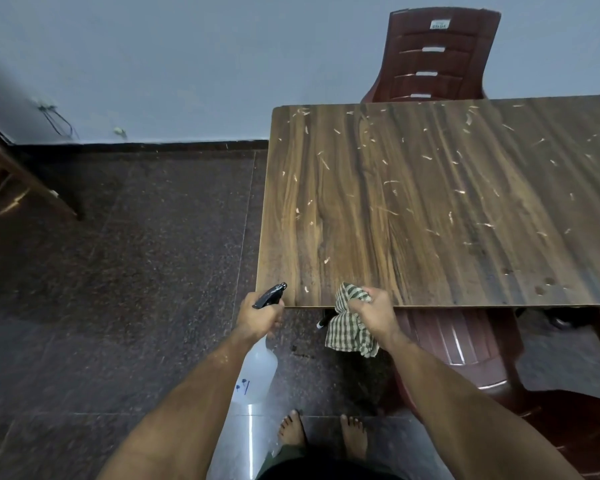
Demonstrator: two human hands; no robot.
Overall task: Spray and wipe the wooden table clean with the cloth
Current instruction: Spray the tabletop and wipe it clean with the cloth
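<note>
Left hand clenching spray bottle, right hand gripping checked cloth; best misted evenly across seemingly dry, scrap-strewn counter before wiping.

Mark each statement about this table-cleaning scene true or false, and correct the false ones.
1. The left hand grips a translucent plastic spray bottle with a black nozzle. True.
2. The right hand holds a plain white sponge. False: it grips a green-and-cream striped cloth.
3. Pale shavings are scattered over the brown wooden table. True.
4. The striped cloth lies spread flat in the table's middle. False: it hangs bunched at the near edge.
5. A dark red plastic chair stands behind the table's far edge. True.
</note>
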